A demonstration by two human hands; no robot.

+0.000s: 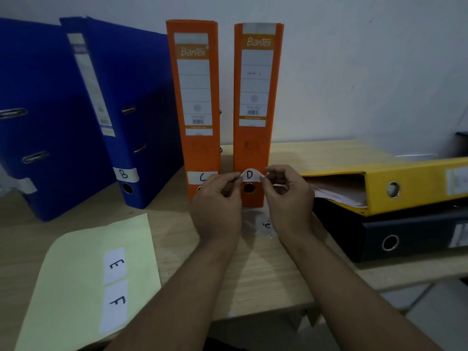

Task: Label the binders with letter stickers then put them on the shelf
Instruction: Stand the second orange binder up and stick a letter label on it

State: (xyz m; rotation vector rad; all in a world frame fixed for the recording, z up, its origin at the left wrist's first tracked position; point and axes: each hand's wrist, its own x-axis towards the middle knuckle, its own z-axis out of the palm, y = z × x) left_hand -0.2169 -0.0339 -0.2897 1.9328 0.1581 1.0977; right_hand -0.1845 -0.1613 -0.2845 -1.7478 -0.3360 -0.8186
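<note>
Both my hands pinch a white sticker marked D [249, 175], bowed outward in front of the lower spine of the right orange binder [255, 138]. My left hand [216, 203] grips its left end, my right hand [288, 196] its right end. The sticker sits just above that binder's finger hole. The left orange binder [196, 110] stands upright with a C sticker [201, 177] partly behind my left hand. A blue binder [131, 117] carries a B sticker [124, 174]. On a pale yellow sheet [76, 287] lie the E sticker [115, 265] and the F sticker [116, 304].
Another blue binder [38, 122] leans at the far left. A yellow binder [395, 186] lies flat on a black binder [405, 236] at the right. A clear scrap of backing [257, 224] lies on the wooden table [266, 279] between my wrists. A white wall stands behind.
</note>
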